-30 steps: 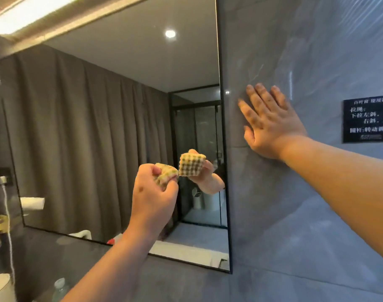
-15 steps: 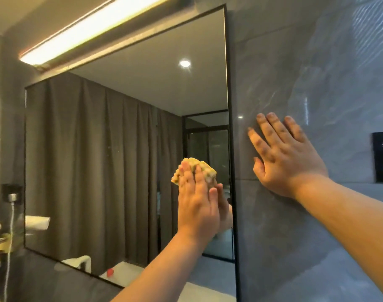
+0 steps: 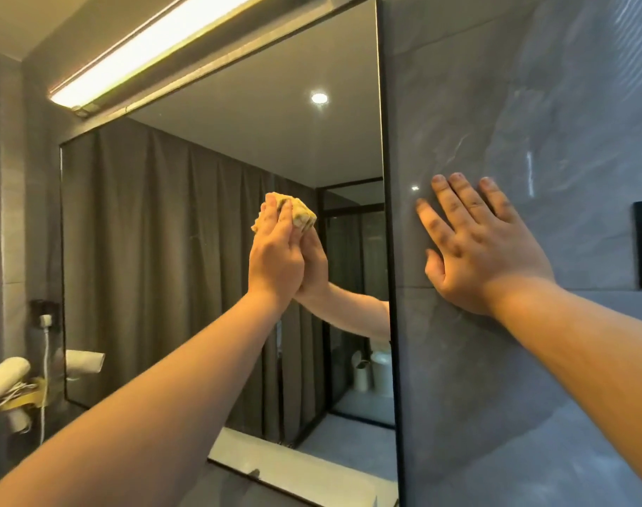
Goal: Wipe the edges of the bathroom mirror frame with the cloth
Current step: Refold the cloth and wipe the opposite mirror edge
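Pressing the cloth [image 3: 300, 212] flat-fingered on the glass, the left hand [image 3: 275, 258] should slide right onto the frame [image 3: 385, 177] while the right hand [image 3: 484, 250], open-palmed, braces on the wall [image 3: 495, 397].

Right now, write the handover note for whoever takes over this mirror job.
Left hand: presses the yellow cloth flat against the mirror glass, left of the frame's right edge.
Right hand: flat on the grey wall tile, holding nothing.
Done: cannot tell which frame edges have been wiped.
Left: bring the cloth onto the frame and wipe its edges.
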{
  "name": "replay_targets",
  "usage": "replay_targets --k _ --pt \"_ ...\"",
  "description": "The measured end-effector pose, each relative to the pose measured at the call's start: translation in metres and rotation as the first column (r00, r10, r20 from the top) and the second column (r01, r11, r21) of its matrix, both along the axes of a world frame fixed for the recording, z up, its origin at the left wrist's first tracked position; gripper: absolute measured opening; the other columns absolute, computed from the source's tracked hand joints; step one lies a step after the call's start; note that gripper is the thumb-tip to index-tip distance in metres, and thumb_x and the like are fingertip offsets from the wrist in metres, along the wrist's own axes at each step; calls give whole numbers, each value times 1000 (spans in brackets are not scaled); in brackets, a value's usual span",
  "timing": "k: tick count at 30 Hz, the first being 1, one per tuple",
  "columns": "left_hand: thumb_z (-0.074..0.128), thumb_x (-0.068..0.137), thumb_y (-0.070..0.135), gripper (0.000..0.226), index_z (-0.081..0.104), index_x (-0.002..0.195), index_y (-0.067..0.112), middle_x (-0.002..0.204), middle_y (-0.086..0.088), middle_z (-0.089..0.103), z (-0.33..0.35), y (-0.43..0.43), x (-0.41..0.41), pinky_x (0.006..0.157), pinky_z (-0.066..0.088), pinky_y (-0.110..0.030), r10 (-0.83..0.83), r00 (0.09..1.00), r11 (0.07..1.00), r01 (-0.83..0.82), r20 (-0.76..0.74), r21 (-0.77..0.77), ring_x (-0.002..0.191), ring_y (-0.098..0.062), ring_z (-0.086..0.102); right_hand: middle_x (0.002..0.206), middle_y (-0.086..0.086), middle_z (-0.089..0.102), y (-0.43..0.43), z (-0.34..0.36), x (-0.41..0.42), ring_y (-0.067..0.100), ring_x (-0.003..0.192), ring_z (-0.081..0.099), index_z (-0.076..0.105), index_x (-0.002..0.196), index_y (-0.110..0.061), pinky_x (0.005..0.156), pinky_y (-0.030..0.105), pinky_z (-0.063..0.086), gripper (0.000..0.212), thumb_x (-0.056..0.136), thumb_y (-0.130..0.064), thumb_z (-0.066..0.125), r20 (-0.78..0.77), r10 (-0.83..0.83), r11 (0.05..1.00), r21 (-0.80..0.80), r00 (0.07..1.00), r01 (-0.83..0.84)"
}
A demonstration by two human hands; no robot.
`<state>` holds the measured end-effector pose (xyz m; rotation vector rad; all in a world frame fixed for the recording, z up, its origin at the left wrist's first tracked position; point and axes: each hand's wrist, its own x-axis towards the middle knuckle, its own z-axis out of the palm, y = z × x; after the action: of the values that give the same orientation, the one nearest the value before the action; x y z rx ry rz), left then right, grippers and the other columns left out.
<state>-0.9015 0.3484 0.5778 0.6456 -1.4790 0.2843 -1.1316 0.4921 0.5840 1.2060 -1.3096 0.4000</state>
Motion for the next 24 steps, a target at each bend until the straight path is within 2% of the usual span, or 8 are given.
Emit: replay_targets --k 3,6,9,12,14,20,22,24 --pt "36 102 23 48 40 144 1 158 -13 26 -4 9 -6 121 7 -21 -50 999 998 50 -15 34 146 -14 14 158 22 25 1 0 0 37 148 23 35 150 -8 120 55 15 68 91 -41 28 -5 -6 1000 1 1000 6" --pt "29 100 37 57 43 143 1 156 -14 30 -34 14 -10 120 10 -23 -36 984 999 40 172 -22 147 -19 18 159 22 24 0 1 1 37 148 22 33 151 -8 121 55 14 69 92 -42 26 -5 -24 1000 0 1000 24" --pt "29 106 34 53 51 133 -5 148 -19 35 -77 22 -22 121 17 -31 -54 954 987 96 295 -127 142 -20 24 159 22 23 1 1 1 37 149 20 32 152 -9 121 54 12 69 92 -42 25 -4 -34 999 10 999 34" --pt "40 101 18 40 53 134 -2 149 -21 35 -129 33 -27 121 20 -41 9 848 966 129 530 -223 145 -27 23 160 21 22 2 0 1 37 149 19 31 152 -10 121 53 10 69 92 -43 24 -2 -48 999 17 999 48" --pt "47 95 11 42 51 136 0 151 -20 34 -156 37 -26 121 20 -44 43 765 946 176 643 -273 147 -31 22 160 21 21 2 -1 1 37 149 18 31 152 -10 121 53 9 68 93 -43 24 -1 -47 999 19 999 47" --pt "69 87 5 50 53 135 5 152 -14 37 -149 25 -18 116 31 -45 75 685 924 226 725 -308 145 -27 30 160 21 23 2 -1 2 37 149 19 32 151 -9 121 53 11 68 92 -41 24 -5 -26 1000 12 1000 26" --pt "68 88 5 47 55 134 4 151 -14 38 -134 24 -18 116 31 -45 72 692 923 227 718 -311 144 -27 31 160 21 22 2 0 2 36 149 18 32 152 -10 121 53 11 68 93 -42 23 -6 -29 999 15 1000 29" --pt "56 92 4 40 56 132 1 150 -17 40 -113 25 -19 118 28 -43 66 720 922 222 690 -319 143 -29 33 160 21 22 2 -1 2 36 149 18 32 152 -10 121 53 12 68 93 -42 23 -3 -29 999 14 1000 29"
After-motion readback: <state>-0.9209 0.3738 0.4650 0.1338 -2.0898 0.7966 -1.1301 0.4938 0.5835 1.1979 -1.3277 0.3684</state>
